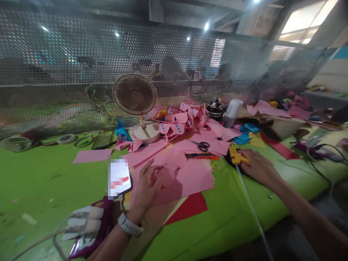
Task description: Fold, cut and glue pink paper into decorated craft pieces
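Observation:
My left hand rests on a pile of pink paper sheets, fingers curled and pinching the edge of a small pink piece. A white watch sits on that wrist. My right hand lies on the green table beside a yellow glue gun, fingers wrapped at its handle end. A thin white cord runs from the gun toward me.
A phone lies left of my left hand, a purple packet below it. Scissors and an orange cutter lie on the pink sheets. A small fan, folded pink pieces, a white bottle and tape rolls stand farther back before a perforated metal screen.

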Action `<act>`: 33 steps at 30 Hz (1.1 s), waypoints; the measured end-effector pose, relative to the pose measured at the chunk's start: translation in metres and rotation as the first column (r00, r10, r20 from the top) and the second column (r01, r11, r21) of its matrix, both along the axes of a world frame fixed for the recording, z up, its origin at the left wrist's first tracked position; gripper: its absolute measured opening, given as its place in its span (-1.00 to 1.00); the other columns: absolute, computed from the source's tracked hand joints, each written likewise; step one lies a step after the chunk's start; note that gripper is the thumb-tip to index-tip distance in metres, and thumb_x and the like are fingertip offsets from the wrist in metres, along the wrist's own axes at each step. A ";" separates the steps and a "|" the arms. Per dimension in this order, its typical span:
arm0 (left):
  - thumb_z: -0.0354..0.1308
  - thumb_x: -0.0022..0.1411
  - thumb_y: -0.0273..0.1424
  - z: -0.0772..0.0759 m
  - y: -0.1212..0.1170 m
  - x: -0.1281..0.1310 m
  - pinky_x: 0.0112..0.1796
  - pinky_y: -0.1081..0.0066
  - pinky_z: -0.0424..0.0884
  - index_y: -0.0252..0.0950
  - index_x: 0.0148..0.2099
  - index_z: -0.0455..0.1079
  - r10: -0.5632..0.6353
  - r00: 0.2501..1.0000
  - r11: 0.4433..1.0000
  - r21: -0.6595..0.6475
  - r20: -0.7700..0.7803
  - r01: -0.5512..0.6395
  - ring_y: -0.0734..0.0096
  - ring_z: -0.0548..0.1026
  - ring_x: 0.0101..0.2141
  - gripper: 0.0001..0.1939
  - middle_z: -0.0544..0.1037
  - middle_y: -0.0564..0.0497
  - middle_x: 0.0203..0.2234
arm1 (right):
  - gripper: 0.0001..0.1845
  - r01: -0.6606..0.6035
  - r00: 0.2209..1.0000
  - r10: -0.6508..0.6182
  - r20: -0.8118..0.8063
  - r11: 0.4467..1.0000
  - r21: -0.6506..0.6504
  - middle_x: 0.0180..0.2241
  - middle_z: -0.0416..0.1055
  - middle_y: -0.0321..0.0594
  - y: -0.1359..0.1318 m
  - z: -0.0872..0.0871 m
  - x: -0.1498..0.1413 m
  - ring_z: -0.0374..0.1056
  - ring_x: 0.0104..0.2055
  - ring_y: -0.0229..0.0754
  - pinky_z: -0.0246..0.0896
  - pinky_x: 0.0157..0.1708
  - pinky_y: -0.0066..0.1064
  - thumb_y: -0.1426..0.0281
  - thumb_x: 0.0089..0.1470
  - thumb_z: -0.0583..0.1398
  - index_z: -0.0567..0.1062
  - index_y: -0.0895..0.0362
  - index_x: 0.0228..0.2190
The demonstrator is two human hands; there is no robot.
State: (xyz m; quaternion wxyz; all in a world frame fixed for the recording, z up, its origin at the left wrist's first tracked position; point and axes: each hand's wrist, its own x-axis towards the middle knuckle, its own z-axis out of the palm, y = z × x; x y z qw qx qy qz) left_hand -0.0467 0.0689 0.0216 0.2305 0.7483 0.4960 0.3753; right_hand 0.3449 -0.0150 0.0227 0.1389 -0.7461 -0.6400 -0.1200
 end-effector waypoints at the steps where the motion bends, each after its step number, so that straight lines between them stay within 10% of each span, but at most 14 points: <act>1: 0.04 0.15 -0.35 0.001 0.000 0.000 0.09 0.11 0.14 -0.23 -0.14 0.39 0.002 1.000 1.000 -0.011 -0.001 -0.002 0.17 0.18 0.11 -0.78 0.24 -0.09 0.10 | -0.57 0.058 0.997 -0.053 0.060 0.996 -0.073 -0.12 0.38 0.01 -0.002 -0.001 0.009 0.32 -0.11 0.08 0.18 -0.14 -0.15 0.40 -0.07 0.07 0.37 0.16 -0.09; 6: 0.04 0.15 -0.38 0.003 -0.001 0.001 0.08 0.11 0.13 -0.23 -0.09 0.36 -0.006 1.000 0.999 -0.032 -0.013 0.005 0.17 0.16 0.12 -0.74 0.25 -0.11 0.08 | -0.53 0.119 0.988 -0.088 0.131 0.959 -0.259 -0.17 0.39 0.01 0.000 -0.013 0.030 0.33 -0.16 0.08 0.16 -0.24 -0.20 0.42 -0.11 0.09 0.37 0.17 -0.08; 15: 0.05 0.15 -0.35 -0.001 0.002 0.000 0.06 0.09 0.16 -0.21 -0.09 0.36 -0.004 1.000 1.000 0.021 0.000 0.004 0.15 0.20 0.09 -0.74 0.25 -0.10 0.07 | -0.68 0.161 0.980 -0.134 0.148 0.969 -0.185 -0.25 0.39 -0.02 0.011 0.010 0.026 0.28 -0.16 0.04 0.12 -0.23 -0.26 0.46 -0.13 0.10 0.37 0.17 -0.23; 18: 0.05 0.16 -0.36 0.001 0.001 0.000 0.03 0.08 0.20 -0.21 -0.08 0.36 0.002 1.000 1.000 0.020 0.019 -0.003 0.13 0.20 0.08 -0.74 0.26 -0.10 0.07 | -0.68 0.203 0.974 -0.211 -0.088 0.975 -0.092 -0.24 0.39 -0.05 0.006 0.015 0.036 0.28 -0.16 0.06 0.12 -0.21 -0.21 0.40 -0.15 0.14 0.37 0.14 -0.25; 23: 0.01 0.10 -0.50 0.003 0.000 0.000 0.04 0.05 0.19 -0.20 -0.03 0.31 -0.013 1.000 0.999 0.045 0.027 0.012 0.14 0.16 0.11 -0.64 0.20 -0.08 0.12 | -0.70 0.298 0.653 -0.177 -0.736 0.954 0.035 -0.39 0.40 -0.17 0.003 0.014 0.045 0.34 -0.35 -0.05 0.20 -0.39 -0.27 0.28 -0.21 0.19 0.37 0.09 -0.34; 27: -0.01 0.11 -0.51 0.003 0.000 -0.001 0.06 0.05 0.17 -0.19 0.01 0.28 -0.016 1.000 0.996 0.086 0.012 0.015 0.15 0.16 0.12 -0.61 0.17 -0.07 0.14 | -0.68 0.172 0.483 -0.031 -0.875 0.983 0.060 -0.50 0.38 -0.32 0.013 0.013 0.012 0.24 -0.57 -0.25 0.19 -0.59 -0.42 0.19 -0.21 0.24 0.40 0.05 -0.36; 33: 0.05 0.09 -0.48 -0.001 0.002 -0.003 0.10 0.06 0.11 -0.17 -0.04 0.32 0.056 0.998 0.989 0.136 -0.020 -0.053 0.13 0.11 0.13 -0.65 0.13 -0.06 0.11 | -0.67 -0.122 -0.002 0.018 -1.000 0.992 0.018 -0.46 0.43 -0.32 0.036 0.016 -0.066 0.21 -0.59 -0.39 0.14 -0.68 -0.59 0.30 -0.25 0.37 0.51 0.13 -0.36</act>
